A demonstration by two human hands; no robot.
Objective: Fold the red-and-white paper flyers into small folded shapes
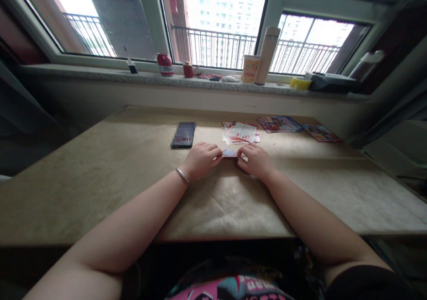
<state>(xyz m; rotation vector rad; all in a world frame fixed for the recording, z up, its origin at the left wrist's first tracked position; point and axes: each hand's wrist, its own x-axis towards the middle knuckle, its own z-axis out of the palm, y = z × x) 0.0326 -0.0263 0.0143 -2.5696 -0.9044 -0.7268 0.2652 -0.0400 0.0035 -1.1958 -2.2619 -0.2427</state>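
A small, light-coloured printed card (229,153) is held between my two hands, just above or on the table. My left hand (204,157), with a silver bangle at the wrist, pinches its left end between thumb and fingers. At the right end, the curled fingers of my right hand (255,158) grip it. Right behind the card lies a loose pile of red and white printed cards (245,131), some overlapping at angles. A dark phone (184,135) rests flat to the left of the pile, beyond my left hand.
Two stacks of colourful printed sheets, one stack (279,124) and another stack (322,133), lie at the table's back right. On the stone windowsill (116,74) stand a red can (165,65), a small red jar (188,70), a paper cup (250,68), a tall flask (267,56) and a yellow item (300,83).
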